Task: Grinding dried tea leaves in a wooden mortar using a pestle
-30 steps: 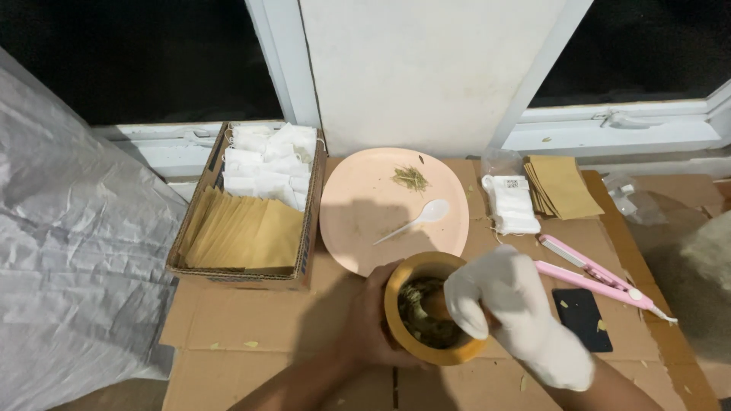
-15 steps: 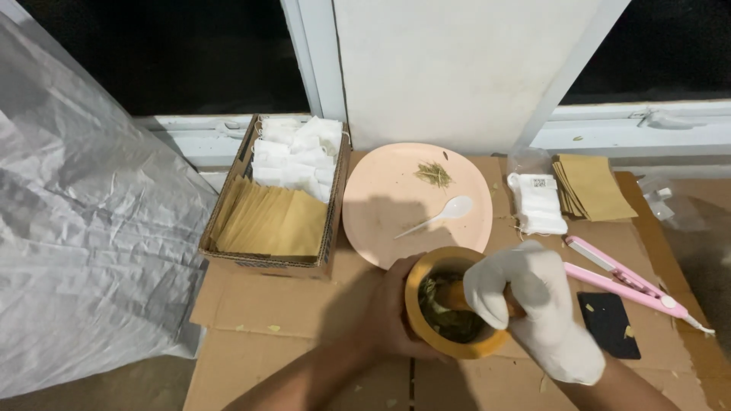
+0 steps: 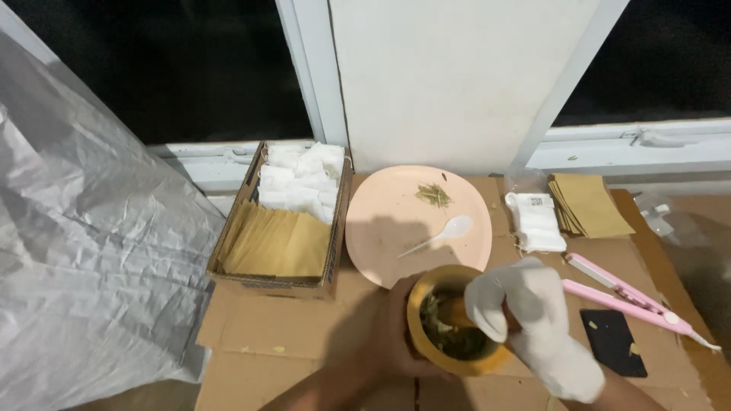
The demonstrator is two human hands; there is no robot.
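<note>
Yellow mortar (image 3: pixel 454 358) at 6 o'clock of the cardboard-covered work surface (image 3: pixel 282 327), holding crushed green leaves (image 3: pixel 445 335). The left hand (image 3: pixel 396 335), bare, wraps the mortar's outer wall from its 9 o'clock side, fingers curled against it. The right hand (image 3: pixel 525 320), in a white glove, comes in from 4 o'clock with fingers closed in a fist around a pestle (image 3: pixel 455 310), whose lower end stands in the leaves. Just beyond the mortar, at 12 o'clock, a round pink plate (image 3: pixel 381 228) carries a white plastic spoon (image 3: pixel 442 234) and a small heap of dried herb (image 3: pixel 432 195) near its far rim. At 10 o'clock, a cardboard box (image 3: pixel 228 236) contains tan paper sheets (image 3: pixel 278 243) at the near end and white sachets (image 3: pixel 301 179) at the far end. At 2 o'clock, a stack of white packets (image 3: pixel 537 221) lies beside a stack of tan envelopes (image 3: pixel 588 204). At 3 o'clock, a pink hand sealer (image 3: pixel 632 301) lies just beside a small black square (image 3: pixel 613 341). At 9 o'clock, crumpled grey plastic sheeting (image 3: pixel 91 259) covers the floor side.
</note>
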